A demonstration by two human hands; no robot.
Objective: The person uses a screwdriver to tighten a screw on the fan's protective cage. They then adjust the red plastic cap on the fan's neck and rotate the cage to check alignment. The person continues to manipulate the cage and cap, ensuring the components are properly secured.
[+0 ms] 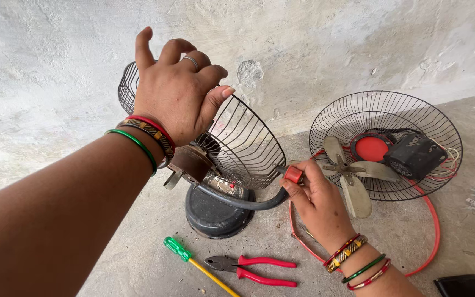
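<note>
A table fan stands on a dark round base (213, 212) on the concrete floor, with its black wire rear guard (248, 140) tilted up and a rusty motor housing (191, 164) behind it. My left hand (174, 88) rests on top of the motor and guard, fingers spread. My right hand (311, 192) grips a screwdriver by its red handle (293, 174), the tip pointing at the guard's right edge. A grey cable (243, 202) curves below it.
A second wire guard (386, 143) leans on the wall at right, holding a grey fan blade (350, 176), a red disc and a black part. A red ring (432, 231) lies around it. Red-handled pliers (254, 268) and a green-and-yellow screwdriver (196, 261) lie in front.
</note>
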